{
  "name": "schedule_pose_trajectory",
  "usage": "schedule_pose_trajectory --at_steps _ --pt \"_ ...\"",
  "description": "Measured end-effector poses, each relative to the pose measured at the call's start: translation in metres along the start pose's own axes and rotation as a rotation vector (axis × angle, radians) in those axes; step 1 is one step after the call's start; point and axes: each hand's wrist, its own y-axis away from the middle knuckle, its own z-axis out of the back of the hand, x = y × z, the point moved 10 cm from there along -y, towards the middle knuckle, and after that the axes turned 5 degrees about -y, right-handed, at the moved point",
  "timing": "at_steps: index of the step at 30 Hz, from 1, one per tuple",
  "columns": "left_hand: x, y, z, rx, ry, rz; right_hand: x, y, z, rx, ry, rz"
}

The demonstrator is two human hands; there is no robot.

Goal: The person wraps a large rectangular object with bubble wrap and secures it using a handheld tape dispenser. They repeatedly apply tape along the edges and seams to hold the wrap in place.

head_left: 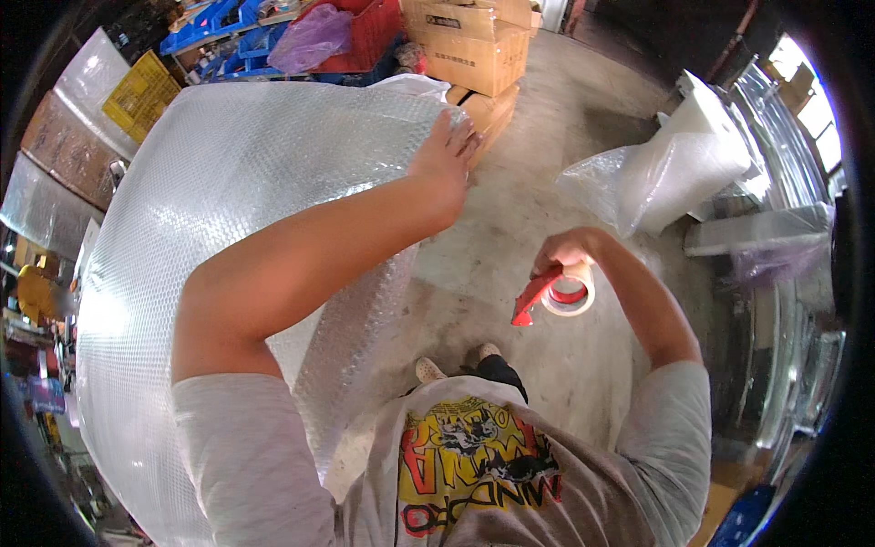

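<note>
A large sheet of clear bubble wrap [246, 137] covers a broad, flat-topped thing on my left and hangs down its near side. What lies beneath is mostly hidden. My left hand [445, 162] rests at the far right edge of the wrap, fingers apart and stretched out. On my right, held above the floor, a red tape dispenser [536, 296] with a roll of pale tape [583, 290] hangs from my right hand [567, 250], whose fingers curl round it. The dispenser is apart from the wrap.
Stacked cardboard boxes [469, 55] stand beyond the wrapped thing, beside a red crate [374, 36] with a purple plastic bag [313, 38]. A big roll of bubble wrap [697, 159] is at the far right, near plastic-wrapped long pieces [770, 228]. A yellow crate [141, 94] sits far left.
</note>
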Motion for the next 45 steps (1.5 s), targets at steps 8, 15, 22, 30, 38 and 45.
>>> schedule_pose_trajectory --at_steps 8,15,22,30,38,45 --pt "0.033 0.064 -0.007 0.139 0.526 0.466 -0.107 0.036 -0.043 -0.280 -0.759 0.212" --pt "0.032 0.078 -0.017 0.115 0.628 0.725 -0.198 -0.002 -0.133 -0.318 -1.806 0.493" --pt "0.025 0.095 -0.031 0.004 0.663 0.899 -0.166 -0.020 -0.113 -0.171 -1.541 0.545" --pt "0.010 0.119 0.029 -0.295 0.423 1.030 -0.080 -0.010 -0.085 0.082 -1.520 0.766" --pt "-0.200 0.128 -0.052 -0.551 2.125 1.044 -0.016 0.069 -0.141 -0.149 -0.799 0.617" --pt "-0.290 0.085 -0.030 -0.482 2.665 0.632 -0.002 0.124 -0.115 -0.186 -0.101 0.492"
